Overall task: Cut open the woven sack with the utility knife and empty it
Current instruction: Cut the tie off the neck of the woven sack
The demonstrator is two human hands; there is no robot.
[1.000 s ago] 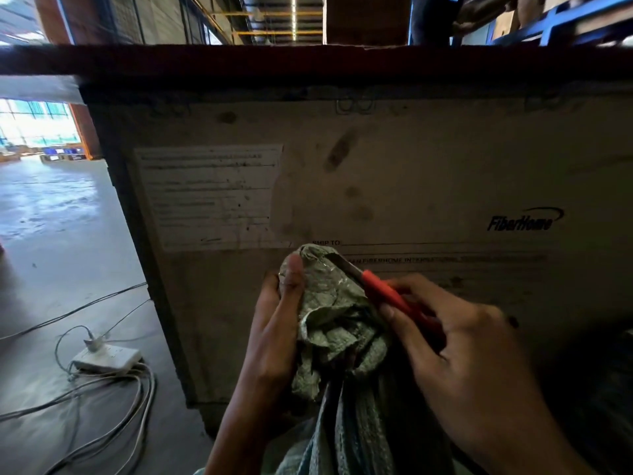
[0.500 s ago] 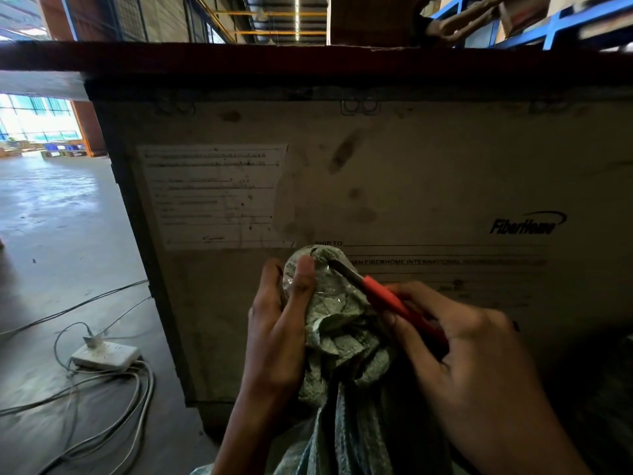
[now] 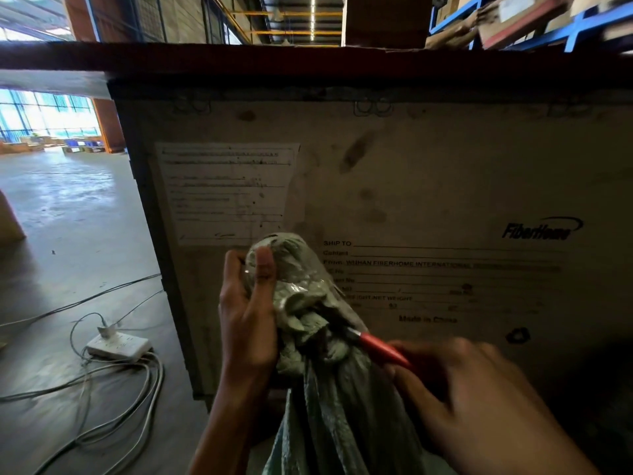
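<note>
A grey-green woven sack (image 3: 329,416) hangs in front of me, its bunched top wrapped in clear tape. My left hand (image 3: 246,320) grips that taped neck (image 3: 291,269), thumb pressed up along it. My right hand (image 3: 462,395) is closed around a utility knife with a red handle (image 3: 380,347). The knife's tip sits against the gathered folds just under the taped knot, on the right side. The blade itself is mostly hidden in the folds, and my right hand is blurred.
A big dirty shipping crate (image 3: 428,186) with a paper label stands right behind the sack. On the concrete floor to the left lie a white power strip (image 3: 118,346) and loose cables (image 3: 113,399). Blue racking (image 3: 534,25) rises at the top right.
My right hand has drawn the knife down from the top of the knot to the folds below it. My left hand has slid higher on the taped neck.
</note>
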